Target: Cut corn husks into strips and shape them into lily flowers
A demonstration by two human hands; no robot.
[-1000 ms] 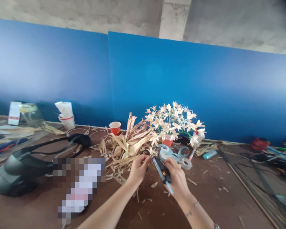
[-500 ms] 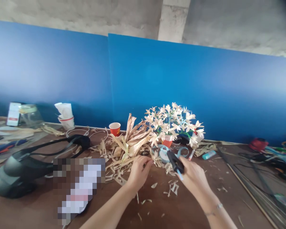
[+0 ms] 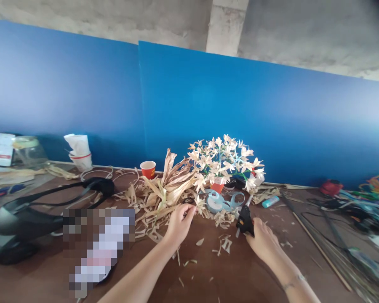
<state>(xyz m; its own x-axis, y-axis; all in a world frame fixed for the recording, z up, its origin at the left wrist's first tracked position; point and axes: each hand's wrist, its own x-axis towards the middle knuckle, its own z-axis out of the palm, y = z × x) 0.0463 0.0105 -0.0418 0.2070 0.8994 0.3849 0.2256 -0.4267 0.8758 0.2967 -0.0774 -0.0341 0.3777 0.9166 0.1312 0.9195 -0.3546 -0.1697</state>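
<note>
Glue gun [image 3: 244, 222] held firm in my right hand [image 3: 263, 240], nozzle [image 3: 238, 232] tipped down; my left fingers [image 3: 189, 210] pinched narrow at edge of corn husk pile [image 3: 158, 202] (held bit too small to tell). Keep nozzle off dry husk

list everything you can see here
blue wall panels: 2, blue, behind the table
wooden table: 1, brown, under everything
corn-husk flower bunch: 1, cream, back centre
orange cup: 1, orange, under the flowers
dried corn husks: one heap, tan, left of the flowers
red paper cup: 1, red, behind the husks
tape rolls: at least 1, pale blue, before the flowers
tube: 1, teal, right of the tape
stacked cups: at least 2, white, back left
glass jar: 1, clear, far left
bag: 1, grey and black, front left
thin sticks: many, tan, right
hot glue gun: 1, black, in the right hand
left hand: 1, bare, pinched at the husks by the flowers
right hand: 1, bare, gripping the glue gun
</note>
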